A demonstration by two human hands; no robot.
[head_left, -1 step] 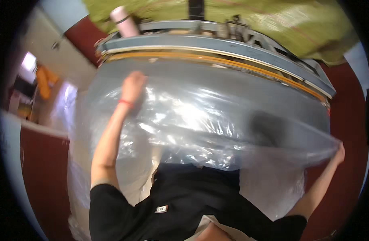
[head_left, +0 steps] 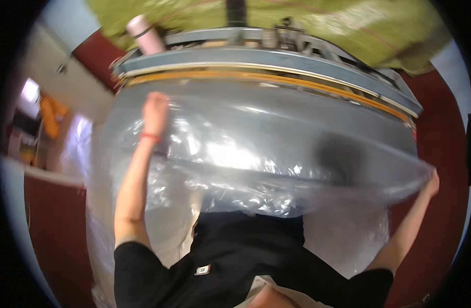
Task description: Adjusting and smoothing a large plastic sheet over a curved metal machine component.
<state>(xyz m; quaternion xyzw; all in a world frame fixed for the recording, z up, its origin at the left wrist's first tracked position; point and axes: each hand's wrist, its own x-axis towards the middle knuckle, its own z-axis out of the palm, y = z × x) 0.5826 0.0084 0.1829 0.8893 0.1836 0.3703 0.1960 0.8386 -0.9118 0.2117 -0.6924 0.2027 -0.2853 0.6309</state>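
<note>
We count one large clear crinkled plastic sheet (head_left: 256, 159) stretched over one grey table (head_left: 276, 110); left hand (head_left: 156, 108) and right hand (head_left: 431, 182) both grip it, fingers clenched.

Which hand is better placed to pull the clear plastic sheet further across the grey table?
Probably the right hand: it pinches the clear plastic sheet at its taut far corner, off the grey table. The left hand lies mid-sheet.

Plastic sheet (head_left: 245, 164): clear, glossy, crinkled film. Machine frame (head_left: 276, 64): grey painted metal, smooth. Shirt (head_left: 245, 256): black matt cloth.
</note>
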